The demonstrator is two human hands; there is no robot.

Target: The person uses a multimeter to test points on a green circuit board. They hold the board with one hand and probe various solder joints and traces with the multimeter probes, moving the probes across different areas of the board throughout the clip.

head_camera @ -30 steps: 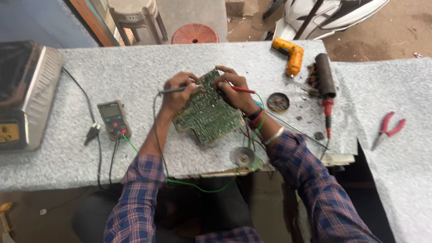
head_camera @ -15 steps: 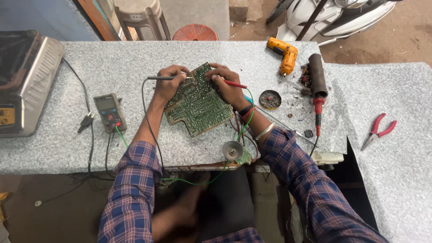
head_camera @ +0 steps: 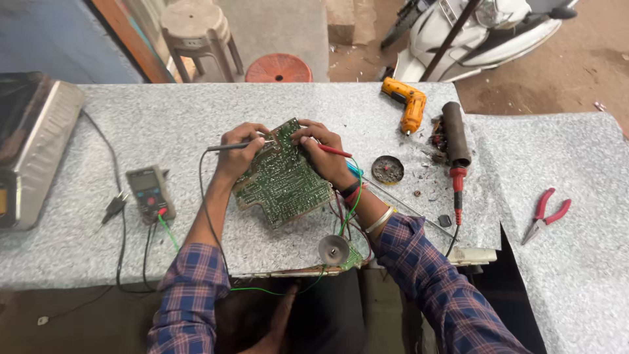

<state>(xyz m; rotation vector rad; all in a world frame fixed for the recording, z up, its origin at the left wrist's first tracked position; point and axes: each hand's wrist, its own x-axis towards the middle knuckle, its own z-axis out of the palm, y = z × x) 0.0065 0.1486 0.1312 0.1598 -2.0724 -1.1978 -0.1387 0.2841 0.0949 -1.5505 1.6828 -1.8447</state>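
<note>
Circuit board (head_camera: pixel 282 177), green, stiff, light and likely fragile, is propped tilted at table (head_camera: pixel 164 124) centre, best gripped by bare edges; black probe (head_camera: pixel 236 147) is pinched by left hand (head_camera: pixel 237 154) at nine o'clock, red probe (head_camera: pixel 334 151) by right hand (head_camera: pixel 324 157) at three.

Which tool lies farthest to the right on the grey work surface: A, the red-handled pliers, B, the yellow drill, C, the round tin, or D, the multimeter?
A: the red-handled pliers lie alone near the right edge, beyond the yellow drill and round tin; the multimeter sits left.
</note>
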